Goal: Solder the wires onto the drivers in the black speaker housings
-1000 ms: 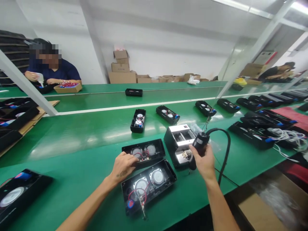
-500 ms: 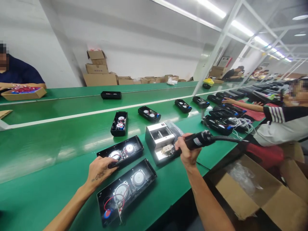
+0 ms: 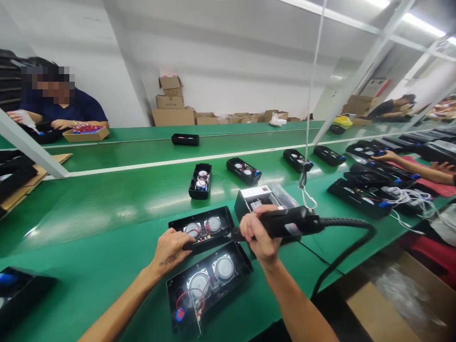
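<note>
Head view: right hand (image 3: 261, 235) fingers wrap one black corded power screwdriver (image 3: 288, 222); left hand (image 3: 171, 249) fingers rest spread, gripping nothing, on the farther of two open black plastic speaker housings (image 3: 204, 228)

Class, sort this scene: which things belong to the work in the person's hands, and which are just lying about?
In hand: left hand on open speaker case; right hand gripping electric screwdriver; second open case beside it.
Lying about: cases on the belt; cardboard boxes; white cables.
</note>
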### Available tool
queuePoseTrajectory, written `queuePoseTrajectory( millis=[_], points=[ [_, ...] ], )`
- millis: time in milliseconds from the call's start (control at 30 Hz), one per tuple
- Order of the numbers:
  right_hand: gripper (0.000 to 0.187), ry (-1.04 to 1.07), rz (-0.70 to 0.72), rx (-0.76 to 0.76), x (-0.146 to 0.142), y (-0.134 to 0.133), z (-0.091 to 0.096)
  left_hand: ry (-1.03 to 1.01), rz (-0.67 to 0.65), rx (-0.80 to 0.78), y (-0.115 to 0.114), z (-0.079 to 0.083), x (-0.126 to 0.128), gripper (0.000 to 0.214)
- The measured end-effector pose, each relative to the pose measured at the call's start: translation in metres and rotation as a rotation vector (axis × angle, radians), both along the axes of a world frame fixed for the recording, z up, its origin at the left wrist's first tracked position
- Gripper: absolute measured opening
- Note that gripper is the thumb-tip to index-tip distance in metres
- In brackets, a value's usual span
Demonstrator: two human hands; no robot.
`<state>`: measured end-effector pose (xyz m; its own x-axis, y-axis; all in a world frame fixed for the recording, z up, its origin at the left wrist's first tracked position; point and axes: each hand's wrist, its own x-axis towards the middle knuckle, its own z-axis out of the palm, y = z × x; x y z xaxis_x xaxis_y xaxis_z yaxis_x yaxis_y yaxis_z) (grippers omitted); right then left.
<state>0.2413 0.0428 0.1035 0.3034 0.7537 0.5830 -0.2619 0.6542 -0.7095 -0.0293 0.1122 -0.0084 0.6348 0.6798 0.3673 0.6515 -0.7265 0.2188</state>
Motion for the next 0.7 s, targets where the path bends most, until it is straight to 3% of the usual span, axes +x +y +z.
queuePoseTrajectory(
  millis=[167, 433, 600, 700],
  points=[
    [0.022, -0.056, 0.035, -0.095, -0.022, 0.029, -0.014, 0.003, 0.006, -0.020, 0.000, -0.007, -0.002, 0.016],
    [0.023, -0.058, 0.047, -0.164, -0.032, 0.042, -0.026, -0.038, -0.026, -0.005, 0.003, -0.002, -0.001, 0.015],
    [0.023, -0.045, -0.030, -0.185, -0.014, 0.020, -0.002, -0.064, 0.001, -0.025, 0.004, -0.004, -0.006, 0.012],
    [0.019, -0.019, -0.272, -0.151, 0.026, -0.006, 0.021, -0.069, 0.013, -0.027, 0.007, -0.007, -0.009, 0.009]
  ],
)
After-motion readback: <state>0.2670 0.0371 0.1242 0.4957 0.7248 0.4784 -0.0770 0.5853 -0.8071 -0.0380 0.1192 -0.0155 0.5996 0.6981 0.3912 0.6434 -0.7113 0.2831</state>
